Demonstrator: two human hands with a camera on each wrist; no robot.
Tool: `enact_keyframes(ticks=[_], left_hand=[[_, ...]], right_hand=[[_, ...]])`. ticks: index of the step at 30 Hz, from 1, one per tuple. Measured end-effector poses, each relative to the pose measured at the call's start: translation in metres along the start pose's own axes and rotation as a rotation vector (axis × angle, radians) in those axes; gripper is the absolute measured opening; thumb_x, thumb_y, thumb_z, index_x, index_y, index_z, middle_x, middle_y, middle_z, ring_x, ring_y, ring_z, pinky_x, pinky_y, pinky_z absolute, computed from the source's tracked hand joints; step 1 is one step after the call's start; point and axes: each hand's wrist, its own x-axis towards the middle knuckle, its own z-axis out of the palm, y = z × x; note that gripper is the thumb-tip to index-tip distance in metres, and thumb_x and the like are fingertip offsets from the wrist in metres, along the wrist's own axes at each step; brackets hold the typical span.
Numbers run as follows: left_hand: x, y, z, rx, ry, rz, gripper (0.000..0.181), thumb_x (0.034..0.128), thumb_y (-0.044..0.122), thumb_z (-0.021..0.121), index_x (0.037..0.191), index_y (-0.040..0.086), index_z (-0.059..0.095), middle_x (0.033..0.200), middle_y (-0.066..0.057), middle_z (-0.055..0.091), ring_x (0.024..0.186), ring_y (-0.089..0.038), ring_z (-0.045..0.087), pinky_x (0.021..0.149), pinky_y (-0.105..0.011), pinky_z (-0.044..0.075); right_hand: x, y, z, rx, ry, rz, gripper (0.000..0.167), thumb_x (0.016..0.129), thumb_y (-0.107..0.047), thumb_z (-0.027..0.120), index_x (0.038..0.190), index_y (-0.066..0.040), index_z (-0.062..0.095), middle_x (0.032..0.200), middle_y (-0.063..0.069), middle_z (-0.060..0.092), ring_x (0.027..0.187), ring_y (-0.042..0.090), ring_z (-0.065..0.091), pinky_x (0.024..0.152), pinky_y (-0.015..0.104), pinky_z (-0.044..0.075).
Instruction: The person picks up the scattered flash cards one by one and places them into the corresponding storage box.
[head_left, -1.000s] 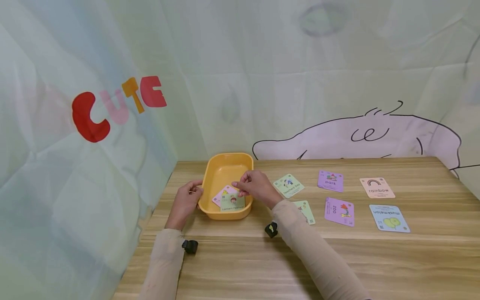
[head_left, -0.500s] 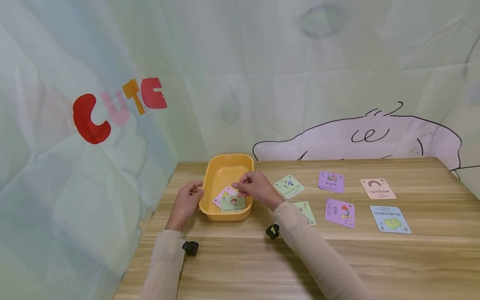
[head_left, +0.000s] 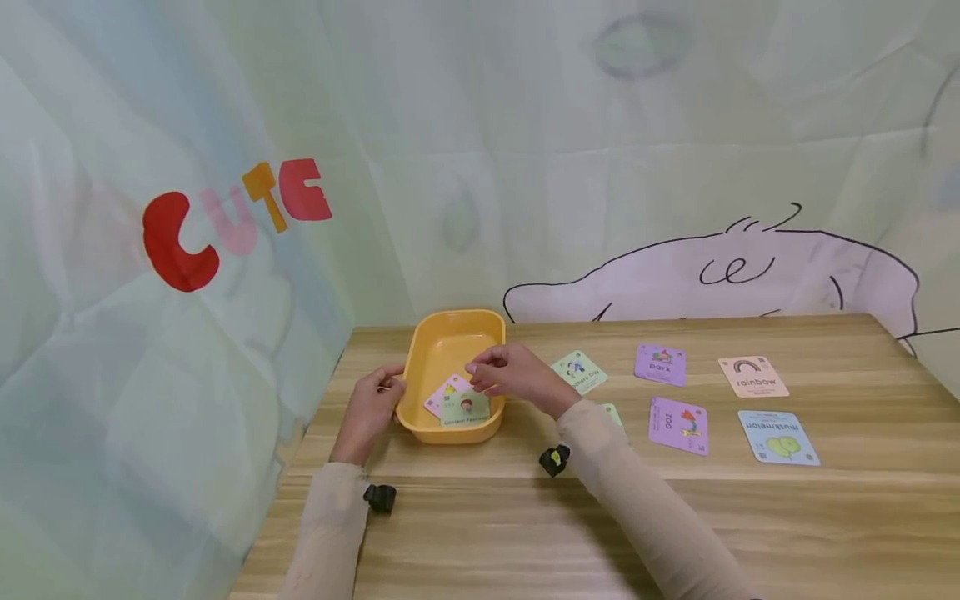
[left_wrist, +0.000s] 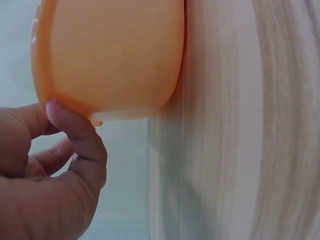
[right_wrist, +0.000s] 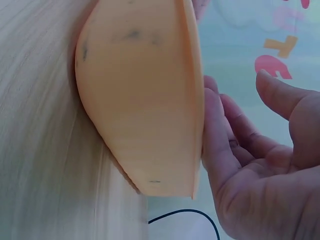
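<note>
My left hand pinches the left rim of a yellow plastic bin. The left wrist view shows the thumb bent against the bin's wall. Inside the bin lie a green "Lantern Festival" card and, partly under it, a pink card. Over the right rim, my right hand hovers above the cards. In the right wrist view its thumb stands apart from the loosely bent fingers, and nothing shows between them.
On the wooden table, right of the bin, lie a "Teachers' Day" card, a half-hidden green card, a "park" card, a "zoo" card, a "rainbow" card and a "muskmelon" card. Behind hangs a printed curtain.
My right hand's thumb and fingers have parted a little above the bin, and its wrist has shifted slightly right, covering more of the nearby green cards. The left hand stays put on the rim.
</note>
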Motion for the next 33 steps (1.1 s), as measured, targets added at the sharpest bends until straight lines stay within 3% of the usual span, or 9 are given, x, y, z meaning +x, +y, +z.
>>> enact_keyframes(ticks=[11, 22, 27, 33], left_hand=[[0.0, -0.001, 0.001, 0.006, -0.005, -0.009, 0.037, 0.1048, 0.014, 0.051, 0.141, 0.005, 0.057, 0.107, -0.013, 0.055, 0.079, -0.02, 0.054, 0.06, -0.024, 0.051], [0.001, -0.002, -0.001, 0.009, 0.004, -0.007, 0.038, 0.1055, 0.015, 0.051, 0.142, 0.005, 0.056, 0.108, -0.013, 0.054, 0.08, -0.022, 0.054, 0.06, -0.024, 0.051], [0.001, -0.004, -0.001, 0.009, 0.004, -0.009, 0.038, 0.1054, 0.015, 0.05, 0.142, 0.006, 0.056, 0.108, -0.013, 0.054, 0.08, -0.022, 0.054, 0.06, -0.024, 0.051], [0.002, -0.004, 0.0, -0.006, -0.011, -0.002, 0.039, 0.1052, 0.015, 0.05, 0.142, 0.007, 0.056, 0.108, -0.013, 0.054, 0.079, -0.022, 0.053, 0.06, -0.025, 0.051]], right_hand=[[-0.013, -0.001, -0.01, 0.017, -0.031, 0.012, 0.04, 0.1, -0.037, 0.064, 0.123, -0.005, 0.065, 0.117, 0.017, 0.068, 0.113, 0.035, 0.067, 0.091, 0.039, 0.058], [-0.02, 0.006, -0.021, 0.027, -0.053, 0.001, 0.037, 0.103, -0.037, 0.059, 0.119, -0.004, 0.064, 0.111, 0.012, 0.07, 0.101, 0.027, 0.071, 0.083, 0.036, 0.06], [-0.029, 0.005, -0.027, 0.064, -0.071, -0.02, 0.044, 0.105, -0.04, 0.053, 0.121, 0.0, 0.062, 0.112, 0.016, 0.069, 0.099, 0.029, 0.071, 0.083, 0.039, 0.06], [-0.04, 0.003, -0.041, 0.045, -0.036, -0.016, 0.045, 0.107, -0.039, 0.05, 0.123, 0.002, 0.062, 0.11, 0.016, 0.069, 0.096, 0.029, 0.072, 0.086, 0.046, 0.059]])
